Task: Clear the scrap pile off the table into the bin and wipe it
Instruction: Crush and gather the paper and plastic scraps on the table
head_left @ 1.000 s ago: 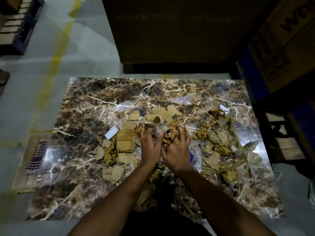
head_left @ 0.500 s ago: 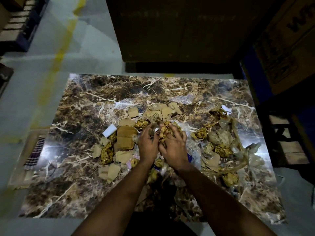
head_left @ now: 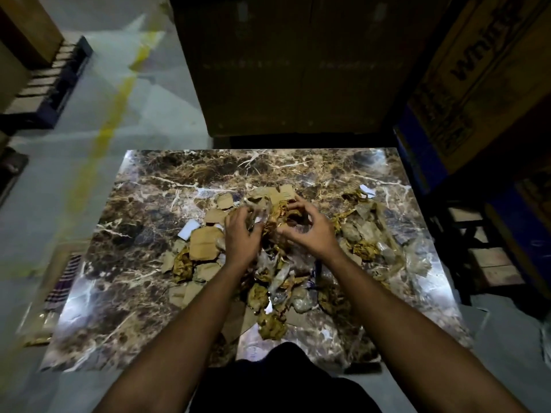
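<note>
A glossy, marble-patterned surface [head_left: 143,263] in brown with white veins throws back bright glare. On it lie matt brown cardboard scraps [head_left: 204,244], crumpled shiny gold foil [head_left: 269,324], crinkled clear plastic film [head_left: 280,274] and 2 smooth white paper slips [head_left: 189,229]. The floor [head_left: 167,102] looks like smooth, dull grey concrete.

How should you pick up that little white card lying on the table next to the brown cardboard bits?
The white card lies flat on the marble table, so there's nothing to grab from above. Probably best to come from its left, bare-table side, slide a fingertip under that free edge, then pinch it with thumb and finger. Its right side sits against the cardboard scraps.
</note>
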Tool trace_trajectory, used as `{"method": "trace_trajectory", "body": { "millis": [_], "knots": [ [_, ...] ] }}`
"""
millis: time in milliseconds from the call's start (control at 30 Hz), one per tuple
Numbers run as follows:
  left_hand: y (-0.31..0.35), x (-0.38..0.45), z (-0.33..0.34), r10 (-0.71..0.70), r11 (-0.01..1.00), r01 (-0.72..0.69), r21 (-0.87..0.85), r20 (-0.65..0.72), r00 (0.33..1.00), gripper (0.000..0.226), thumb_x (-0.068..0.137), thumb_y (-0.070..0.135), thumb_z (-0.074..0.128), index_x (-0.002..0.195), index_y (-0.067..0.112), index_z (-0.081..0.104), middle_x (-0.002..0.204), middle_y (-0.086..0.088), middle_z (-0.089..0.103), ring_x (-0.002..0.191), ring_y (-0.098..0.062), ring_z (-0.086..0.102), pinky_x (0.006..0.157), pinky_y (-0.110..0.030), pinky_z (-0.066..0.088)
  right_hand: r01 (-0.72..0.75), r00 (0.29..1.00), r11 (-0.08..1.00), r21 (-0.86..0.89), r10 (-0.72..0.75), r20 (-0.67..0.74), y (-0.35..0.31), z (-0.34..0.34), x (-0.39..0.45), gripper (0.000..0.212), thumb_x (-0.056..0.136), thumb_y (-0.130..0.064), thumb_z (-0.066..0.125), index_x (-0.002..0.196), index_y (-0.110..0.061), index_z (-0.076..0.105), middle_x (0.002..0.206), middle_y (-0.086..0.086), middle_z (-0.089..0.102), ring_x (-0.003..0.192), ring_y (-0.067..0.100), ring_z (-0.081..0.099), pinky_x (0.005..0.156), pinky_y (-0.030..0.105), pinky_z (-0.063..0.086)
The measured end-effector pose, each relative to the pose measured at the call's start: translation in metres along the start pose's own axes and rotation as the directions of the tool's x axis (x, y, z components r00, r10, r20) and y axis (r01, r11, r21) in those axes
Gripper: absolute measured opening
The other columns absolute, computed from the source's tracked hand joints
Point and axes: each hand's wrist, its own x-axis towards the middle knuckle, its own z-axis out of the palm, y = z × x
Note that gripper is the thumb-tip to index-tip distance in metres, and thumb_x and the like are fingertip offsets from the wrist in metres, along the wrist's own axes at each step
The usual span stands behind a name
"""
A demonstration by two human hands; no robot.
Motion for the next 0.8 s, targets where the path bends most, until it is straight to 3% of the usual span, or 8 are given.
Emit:
{"method": "trace_trajectory", "body": {
  "millis": [67, 167, 233, 400, 500, 567, 667, 800],
  "knots": [
    [0.001, 0.000, -0.005, 0.020, 1.000, -0.020, -0.013, -0.012, 1.000, 0.021, 0.094, 0.032, 0.058, 0.114, 0.031, 0.055, 0.118, -0.005, 0.056, 0.115, -0.031, 0.052, 0.097, -0.051, 0.046, 0.020, 0.999, 1.000, 0.005, -0.020, -0.047, -0.001, -0.007, -0.001, 0.049, 0.082, -0.044, 0.081, 0.126, -0.029, 0.064, 0.137, -0.009, 0.061, 0.118, 0.011, 0.061, 0.100, 0.035, 0.050],
    [0.001, -0.002, -0.009, 0.037, 0.998, -0.038, -0.039, -0.031, 0.999, 0.036, 0.083, 0.037, 0.046, 0.117, 0.026, 0.053, 0.121, -0.009, 0.058, 0.117, -0.037, 0.050, 0.099, -0.054, 0.042, 0.042, 0.995, 0.995, 0.085, -0.034, -0.089, -0.004, -0.019, -0.007, 0.024, 0.100, -0.029, 0.062, 0.123, -0.022, 0.066, 0.128, -0.005, 0.064, 0.106, -0.001, 0.061, 0.085, 0.032, 0.053],
    [0.006, -0.004, -0.014, 0.052, 0.996, -0.057, -0.072, -0.067, 0.996, 0.047, 0.082, 0.037, 0.044, 0.126, 0.029, 0.054, 0.126, -0.009, 0.056, 0.120, -0.035, 0.049, 0.100, -0.054, 0.041, 0.017, 0.991, 0.990, 0.142, 0.003, -0.136, -0.001, -0.032, -0.011, 0.024, 0.104, -0.026, 0.055, 0.124, -0.020, 0.066, 0.129, -0.003, 0.064, 0.103, -0.002, 0.060, 0.076, 0.027, 0.051],
    [-0.004, -0.001, -0.018, 0.120, 0.980, -0.135, -0.146, -0.109, 0.987, 0.043, 0.088, 0.045, 0.046, 0.130, 0.044, 0.048, 0.131, -0.002, 0.057, 0.123, -0.029, 0.053, 0.101, -0.062, 0.044, 0.032, 0.932, 0.992, 0.119, 0.013, -0.363, 0.040, -0.081, -0.043, 0.020, 0.103, -0.025, 0.055, 0.114, -0.018, 0.071, 0.119, -0.005, 0.069, 0.106, -0.007, 0.062, 0.083, 0.013, 0.049],
    [-0.014, -0.004, -0.017, 0.100, 0.994, -0.104, -0.028, -0.126, 0.987, 0.044, 0.088, 0.045, 0.046, 0.131, 0.040, 0.051, 0.135, -0.006, 0.056, 0.129, -0.030, 0.047, 0.107, -0.063, 0.035, -0.098, 0.855, 0.995, -0.024, 0.072, -0.513, 0.088, -0.112, -0.080, 0.023, 0.099, -0.040, 0.052, 0.112, -0.030, 0.069, 0.124, -0.002, 0.069, 0.115, 0.011, 0.061, 0.096, 0.037, 0.051],
    [-0.025, -0.007, -0.018, 0.088, 0.994, -0.079, 0.070, -0.139, 0.986, 0.042, 0.090, 0.046, 0.047, 0.131, 0.037, 0.054, 0.141, -0.003, 0.055, 0.137, -0.028, 0.040, 0.112, -0.061, 0.027, -0.237, 0.832, 0.955, -0.179, 0.104, -0.545, 0.124, -0.125, -0.103, 0.044, 0.093, -0.059, 0.045, 0.121, -0.032, 0.066, 0.138, 0.002, 0.062, 0.129, 0.026, 0.053, 0.106, 0.054, 0.044],
    [-0.054, -0.007, -0.021, 0.092, 0.981, -0.066, 0.182, -0.140, 0.986, 0.046, 0.091, 0.055, 0.045, 0.133, 0.040, 0.053, 0.154, 0.004, 0.046, 0.148, -0.027, 0.028, 0.119, -0.057, 0.018, -0.317, 0.875, 0.918, -0.239, 0.185, -0.448, 0.160, -0.123, -0.117, 0.070, 0.090, -0.071, 0.040, 0.146, -0.031, 0.051, 0.162, 0.005, 0.036, 0.149, 0.028, 0.031, 0.117, 0.061, 0.029],
    [-0.078, -0.012, -0.018, -0.051, 0.977, 0.071, 0.203, -0.098, 0.994, 0.054, 0.089, 0.070, 0.037, 0.138, 0.050, 0.046, 0.163, 0.000, 0.033, 0.153, -0.029, 0.018, 0.119, -0.062, 0.013, -0.287, 0.910, 0.934, -0.213, 0.196, -0.365, 0.154, -0.103, -0.095, 0.070, 0.087, -0.078, 0.039, 0.149, -0.046, 0.042, 0.166, -0.002, 0.029, 0.151, 0.027, 0.026, 0.118, 0.063, 0.026]
  ]
}}
